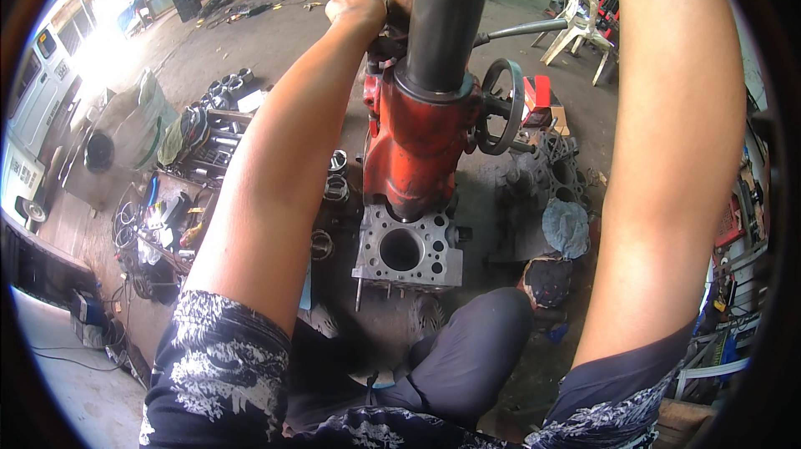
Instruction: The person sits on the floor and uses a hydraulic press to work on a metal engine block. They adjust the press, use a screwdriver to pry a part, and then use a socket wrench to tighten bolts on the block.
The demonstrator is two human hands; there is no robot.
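My left hand (357,7) is closed at the far left side of a red boring machine (417,136). What its fingers grip is hidden. My right arm (680,115) stretches up past the top edge, so the right hand is out of view. A dark upright cylinder (450,15) rises from the machine's red body. On its right side is a black handwheel (504,107). The machine sits on a grey metal engine block (434,261), whose flat top shows a round open bore (400,249) toward me.
Several pistons (335,189) stand left of the block. Further left is a tray of tools (213,148) and loose parts. To the right lie greasy metal castings (559,169) and a rag (566,228). White plastic chairs (576,23) stand beyond, and a white van (46,90) at far left.
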